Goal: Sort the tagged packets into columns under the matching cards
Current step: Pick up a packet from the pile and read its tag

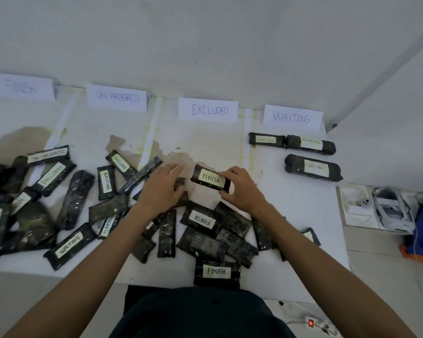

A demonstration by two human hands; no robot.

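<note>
Status at this frame: sorting was barely begun.

Done: three WAITING packets (313, 167) lay under the WAITING card (292, 117) at the right end of the white table (303, 215), two end to end in one row and one below them. That was the only column started.

Not done: nothing lay directly under the EXCLUDED card (208, 110). The lanes under the ON PROGRESS card (117, 98) and the far-left card (22, 87) held only jumbled packets. The far-left card's writing was too blurred to read, though by elimination it was probably FINISH. The unsorted heap (83, 203) ran from the left edge to the table's middle, with mixed tags showing and many packets face down:
- a loose WAITING packet (106, 182)
- an EXCLUDED packet (121, 162)
- an ON PROGRESS packet (48, 154)
- a second FINISH packet (216, 271) at the near edge

Hands: your right hand (242, 189) pinched the right end of a FINISH packet (210, 178), fingers above and thumb below. The packet sat in the EXCLUDED lane, tag up; I could not tell whether it was lifted or resting on the table. Your left hand (160, 189) was just beside it, fingers and thumb curved around a dark packet (180, 183) whose tag was not visible.

Judgement: the held FINISH packet belonged at the far left, well apart from where it was. Nearly all of the sorting was left to do.
</note>
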